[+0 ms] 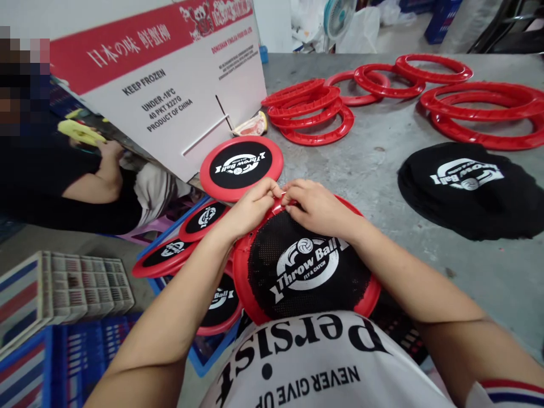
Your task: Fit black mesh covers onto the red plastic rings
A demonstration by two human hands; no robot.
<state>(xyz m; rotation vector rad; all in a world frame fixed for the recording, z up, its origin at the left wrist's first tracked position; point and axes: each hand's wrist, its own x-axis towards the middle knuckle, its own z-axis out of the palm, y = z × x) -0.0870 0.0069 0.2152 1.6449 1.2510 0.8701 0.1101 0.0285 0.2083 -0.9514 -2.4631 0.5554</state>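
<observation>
I hold a red plastic ring (241,271) against my chest, with a black mesh disc (310,272) printed "Throw Ball" stretched over it. My left hand (250,207) and my right hand (317,207) are both closed in a pinch on the far edge of the mesh where it meets the ring. A finished red-and-black disc (241,165) lies on the table just beyond my hands.
Several bare red rings (314,107) lie on the grey table (382,164) at the back, more rings (484,107) to the right. A pile of black mesh discs (471,190) sits at right. Finished discs (187,238) fill a blue crate at left. A white carton (170,85) stands behind; another person (76,181) sits far left.
</observation>
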